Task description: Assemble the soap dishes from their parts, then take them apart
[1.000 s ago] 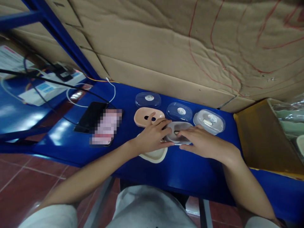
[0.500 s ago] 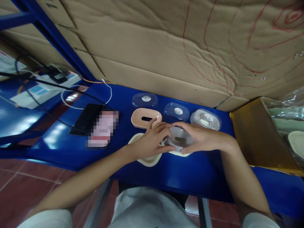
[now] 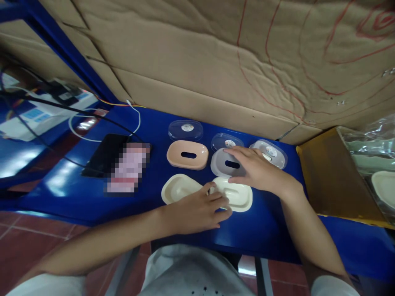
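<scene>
My right hand (image 3: 254,168) grips the right end of a grey soap dish (image 3: 219,164) with an oval slot in its floor. Its thumb is at the near side and its fingers at the far side. Directly nearer me lies a cream oval tray (image 3: 243,201). Over that tray's left part my left hand (image 3: 197,209) hovers with fingers apart and slightly bent, holding nothing; whether a fingertip touches the tray cannot be told. Another cream tray (image 3: 174,191) sits partly behind the left hand. To the left of the grey dish stands a peach slotted soap dish (image 3: 173,154).
Clear lids (image 3: 175,130) (image 3: 217,141) with round stickers lie at the back of the blue table (image 3: 138,213). A lidded grey dish (image 3: 279,158) stands behind my right hand. A phone (image 3: 128,168) and cables are left; an open carton (image 3: 327,176) is right.
The grey soap dish has moved away from me, off the right cream tray, onto the table behind it. My left hand has let go of it and come nearer me.
</scene>
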`<state>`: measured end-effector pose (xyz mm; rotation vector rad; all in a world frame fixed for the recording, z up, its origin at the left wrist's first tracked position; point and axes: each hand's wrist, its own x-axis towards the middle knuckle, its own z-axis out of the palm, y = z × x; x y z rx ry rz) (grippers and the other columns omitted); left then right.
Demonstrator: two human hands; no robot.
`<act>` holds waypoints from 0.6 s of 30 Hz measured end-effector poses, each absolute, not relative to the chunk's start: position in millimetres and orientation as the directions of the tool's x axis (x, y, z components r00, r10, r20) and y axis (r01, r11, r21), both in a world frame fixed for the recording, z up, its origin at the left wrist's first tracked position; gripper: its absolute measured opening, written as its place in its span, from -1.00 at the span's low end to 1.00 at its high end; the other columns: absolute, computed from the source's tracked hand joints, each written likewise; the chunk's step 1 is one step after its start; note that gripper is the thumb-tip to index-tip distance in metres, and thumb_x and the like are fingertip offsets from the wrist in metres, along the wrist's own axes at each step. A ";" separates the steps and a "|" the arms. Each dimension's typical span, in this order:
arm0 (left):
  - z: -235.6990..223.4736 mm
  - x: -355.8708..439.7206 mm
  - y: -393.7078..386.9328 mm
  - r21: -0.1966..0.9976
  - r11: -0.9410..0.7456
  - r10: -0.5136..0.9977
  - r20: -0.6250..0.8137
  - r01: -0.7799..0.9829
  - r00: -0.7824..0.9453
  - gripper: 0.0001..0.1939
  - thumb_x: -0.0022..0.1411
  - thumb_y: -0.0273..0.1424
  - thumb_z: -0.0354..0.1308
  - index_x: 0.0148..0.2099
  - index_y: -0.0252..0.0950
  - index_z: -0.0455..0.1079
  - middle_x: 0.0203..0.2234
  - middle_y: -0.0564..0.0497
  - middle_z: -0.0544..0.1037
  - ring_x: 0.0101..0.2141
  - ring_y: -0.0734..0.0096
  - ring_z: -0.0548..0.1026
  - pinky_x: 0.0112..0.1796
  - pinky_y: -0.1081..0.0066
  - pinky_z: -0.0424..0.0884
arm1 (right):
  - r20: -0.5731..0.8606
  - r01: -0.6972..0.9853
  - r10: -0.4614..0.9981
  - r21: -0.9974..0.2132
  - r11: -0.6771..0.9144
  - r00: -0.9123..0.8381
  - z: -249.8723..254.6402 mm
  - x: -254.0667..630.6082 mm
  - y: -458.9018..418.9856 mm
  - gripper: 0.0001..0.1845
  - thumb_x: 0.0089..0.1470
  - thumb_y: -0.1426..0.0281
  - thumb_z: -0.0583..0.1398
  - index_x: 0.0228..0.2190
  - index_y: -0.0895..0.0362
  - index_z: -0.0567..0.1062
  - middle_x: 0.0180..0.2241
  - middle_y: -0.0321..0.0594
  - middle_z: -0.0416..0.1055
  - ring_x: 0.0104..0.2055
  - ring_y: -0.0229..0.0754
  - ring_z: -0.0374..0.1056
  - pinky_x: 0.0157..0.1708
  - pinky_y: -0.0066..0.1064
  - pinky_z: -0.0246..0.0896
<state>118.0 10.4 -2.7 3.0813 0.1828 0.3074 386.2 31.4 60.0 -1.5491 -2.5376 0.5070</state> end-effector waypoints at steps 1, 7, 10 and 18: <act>-2.6 118.4 9.8 0.052 -0.995 0.093 0.197 0.085 0.976 -0.52 0.38 -0.14 0.40 0.20 -0.24 0.44 0.03 -0.12 0.58 0.06 0.07 0.53 0.20 -0.01 0.31 | -0.068 0.837 0.876 -0.336 0.432 -0.478 57.2 382.7 32.8 -0.11 0.21 0.17 0.39 0.44 -0.07 0.19 0.47 0.01 0.21 0.48 0.25 0.18 0.36 0.22 0.15; -2.4 118.7 6.3 0.088 -0.996 -0.001 0.281 -0.026 0.960 -0.81 0.47 -0.49 0.22 0.07 -0.19 0.51 -0.09 -0.03 0.61 -0.05 0.21 0.54 0.18 0.10 0.31 | -0.096 0.850 0.865 -0.270 0.453 -0.492 47.2 367.9 37.0 -0.09 0.20 0.24 0.42 0.45 0.00 0.20 0.48 0.12 0.19 0.51 0.31 0.11 0.36 0.26 0.14; -3.1 118.8 4.5 0.102 -0.993 -0.030 0.283 -0.061 0.959 -0.85 0.47 -0.51 0.22 0.02 -0.21 0.52 -0.16 -0.01 0.60 -0.09 0.23 0.53 0.09 0.16 0.35 | -0.088 0.850 0.867 -0.268 0.454 -0.490 46.5 362.8 35.9 -0.09 0.17 0.26 0.44 0.43 0.02 0.25 0.47 0.13 0.21 0.52 0.32 0.10 0.38 0.23 0.14; -14.2 125.8 3.1 -0.008 -0.998 -0.064 0.367 -0.066 0.928 -0.86 0.47 -0.50 0.22 0.01 -0.23 0.52 -0.24 0.01 0.57 -0.20 0.28 0.51 -0.02 0.21 0.36 | -0.197 0.842 0.841 -0.325 0.430 -0.505 42.5 363.3 30.9 -0.08 0.19 0.12 0.42 0.44 0.04 0.25 0.47 0.15 0.20 0.50 0.30 0.16 0.38 0.18 0.19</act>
